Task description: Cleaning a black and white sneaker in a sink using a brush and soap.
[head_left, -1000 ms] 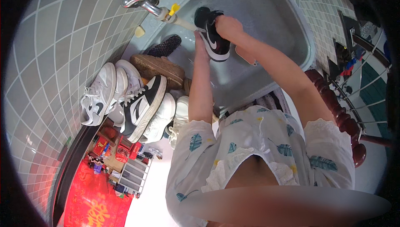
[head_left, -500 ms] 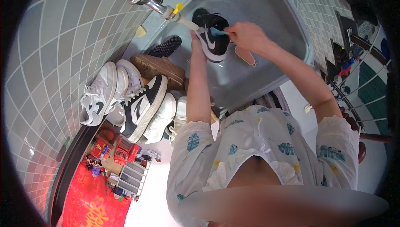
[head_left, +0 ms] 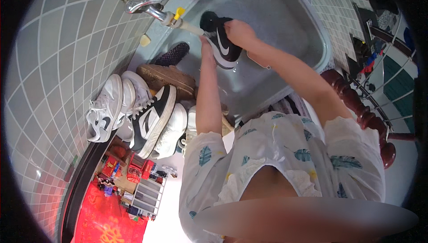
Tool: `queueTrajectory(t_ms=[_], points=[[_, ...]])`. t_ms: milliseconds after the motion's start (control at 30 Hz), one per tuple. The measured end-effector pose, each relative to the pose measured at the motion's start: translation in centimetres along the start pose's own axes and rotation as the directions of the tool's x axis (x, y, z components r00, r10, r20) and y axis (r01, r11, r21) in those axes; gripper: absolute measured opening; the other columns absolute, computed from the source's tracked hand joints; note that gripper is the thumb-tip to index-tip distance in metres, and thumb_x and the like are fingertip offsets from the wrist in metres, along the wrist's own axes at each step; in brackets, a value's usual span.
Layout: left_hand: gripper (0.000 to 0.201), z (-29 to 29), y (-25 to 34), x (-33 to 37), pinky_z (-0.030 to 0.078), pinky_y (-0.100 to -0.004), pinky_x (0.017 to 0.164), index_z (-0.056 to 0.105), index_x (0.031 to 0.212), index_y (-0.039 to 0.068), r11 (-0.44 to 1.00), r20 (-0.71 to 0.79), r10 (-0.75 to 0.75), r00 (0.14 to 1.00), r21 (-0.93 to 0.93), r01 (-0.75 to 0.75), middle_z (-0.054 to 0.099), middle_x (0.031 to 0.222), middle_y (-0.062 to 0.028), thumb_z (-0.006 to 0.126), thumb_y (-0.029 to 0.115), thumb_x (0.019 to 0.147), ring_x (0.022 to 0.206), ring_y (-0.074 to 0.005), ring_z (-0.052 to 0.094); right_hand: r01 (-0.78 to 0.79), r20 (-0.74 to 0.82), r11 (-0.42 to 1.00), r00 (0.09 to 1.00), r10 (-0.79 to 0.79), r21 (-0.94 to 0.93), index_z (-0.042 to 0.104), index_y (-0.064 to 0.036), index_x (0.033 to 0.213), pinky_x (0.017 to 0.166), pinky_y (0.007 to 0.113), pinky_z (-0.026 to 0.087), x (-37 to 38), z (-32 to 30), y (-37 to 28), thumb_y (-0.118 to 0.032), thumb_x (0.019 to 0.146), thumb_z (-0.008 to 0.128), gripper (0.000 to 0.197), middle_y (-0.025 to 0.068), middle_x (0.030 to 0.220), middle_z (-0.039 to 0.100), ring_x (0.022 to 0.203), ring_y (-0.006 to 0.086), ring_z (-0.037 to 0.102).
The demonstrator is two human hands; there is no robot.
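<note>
A black sneaker (head_left: 230, 51) with a white sole is held over the grey basin (head_left: 267, 80), tilted on its side. My left hand (head_left: 206, 48) grips it by the sole, on its left side. Fingers curled, my right hand (head_left: 240, 34) is at the shoe's opening. The small light-blue brush it held a moment earlier is hidden behind the hand now. A pale hose (head_left: 191, 27) from the metal tap (head_left: 149, 7) ends right at the shoe, where water runs onto it. A pinkish insole (head_left: 257, 60) lies in the basin, partly covered by my right forearm.
Several shoes crowd the left side: a brown shoe (head_left: 166, 79), a black-and-white sneaker (head_left: 151, 120), a white sneaker (head_left: 106, 109). A dark dotted insole-like piece (head_left: 173, 54) and a cream soap bar (head_left: 145, 40) lie near the tiled wall (head_left: 67, 64). Dark red turned wood (head_left: 352, 100) stands at right.
My right hand has moved left, onto the shoe's opening, covering the brush that showed before. The whole view has shifted slightly. My left hand keeps its hold on the sneaker.
</note>
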State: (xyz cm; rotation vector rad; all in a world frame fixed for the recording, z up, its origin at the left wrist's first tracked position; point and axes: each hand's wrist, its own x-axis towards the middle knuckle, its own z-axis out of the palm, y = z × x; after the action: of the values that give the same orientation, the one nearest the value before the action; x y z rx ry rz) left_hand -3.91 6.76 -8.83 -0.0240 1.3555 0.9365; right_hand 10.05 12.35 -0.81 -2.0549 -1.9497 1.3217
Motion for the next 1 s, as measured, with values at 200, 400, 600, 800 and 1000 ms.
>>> queueTrajectory(t_ms=[200, 400, 600, 800, 1000], points=[[0.065, -1.7, 2.3, -0.4, 0.042, -0.0375, 0.096, 0.044, 0.131, 0.007, 0.998, -0.051, -0.053, 0.997, 0.018, 0.054, 0.056, 0.123, -0.0108, 0.021, 0.056, 0.096, 0.113, -0.0274, 0.053, 0.011, 0.123, 0.998, 0.992, -0.019, 0.068, 0.067, -0.0097, 0.093, 0.076, 0.045, 0.049, -3.3, -2.0, 1.4, -0.017, 0.083, 0.048, 0.023, 0.0180, 0.094, 0.065, 0.090, 0.0364, 0.061], [0.067, 0.9, 1.6, -1.2, 0.037, -0.0353, 0.100, 0.041, 0.133, 0.003, 0.989, -0.040, -0.081, 0.996, 0.120, 0.086, 0.054, 0.126, -0.0125, 0.022, 0.056, 0.096, 0.115, -0.0276, 0.052, 0.039, 0.026, 0.996, 0.999, -0.037, -0.078, 0.065, -0.0051, 0.092, 0.075, 0.048, 0.049, -0.1, 0.4, 0.9, -0.017, 0.084, 0.046, 0.024, 0.0215, 0.092, 0.064, 0.087, 0.0384, 0.062], [0.069, -5.6, 2.0, 0.8, 0.037, -0.0354, 0.101, 0.038, 0.135, 0.002, 0.996, -0.015, 0.074, 0.997, 0.049, -0.073, 0.051, 0.130, -0.0116, 0.024, 0.056, 0.095, 0.118, -0.0267, 0.049, 0.176, 0.188, 0.984, 0.967, -0.170, -0.016, 0.061, -0.0059, 0.099, 0.076, 0.049, 0.047, -4.8, -1.7, 0.5, -0.018, 0.089, 0.042, 0.025, 0.0219, 0.092, 0.063, 0.089, 0.0403, 0.060], [0.072, -0.7, 2.2, 0.1, 0.037, -0.0357, 0.100, 0.040, 0.134, 0.001, 0.971, -0.138, -0.013, 0.990, 0.237, 0.045, 0.051, 0.129, -0.0122, 0.027, 0.059, 0.093, 0.117, -0.0265, 0.050, 0.035, 0.007, 0.992, 0.999, -0.035, -0.119, 0.062, -0.0071, 0.099, 0.077, 0.050, 0.047, 0.7, 1.2, 0.5, -0.019, 0.089, 0.042, 0.025, 0.0216, 0.092, 0.063, 0.089, 0.0391, 0.061], [0.071, -3.6, 3.4, -1.2, 0.039, -0.0358, 0.098, 0.041, 0.132, 0.000, 0.985, -0.130, -0.048, 0.990, 0.160, 0.069, 0.055, 0.124, -0.0129, 0.026, 0.058, 0.094, 0.112, -0.0267, 0.053, 0.205, 0.204, 0.977, 0.961, -0.189, -0.063, 0.062, -0.0074, 0.097, 0.074, 0.049, 0.048, -6.9, -1.5, 0.9, -0.015, 0.087, 0.043, 0.023, 0.0207, 0.087, 0.064, 0.086, 0.0388, 0.062]])
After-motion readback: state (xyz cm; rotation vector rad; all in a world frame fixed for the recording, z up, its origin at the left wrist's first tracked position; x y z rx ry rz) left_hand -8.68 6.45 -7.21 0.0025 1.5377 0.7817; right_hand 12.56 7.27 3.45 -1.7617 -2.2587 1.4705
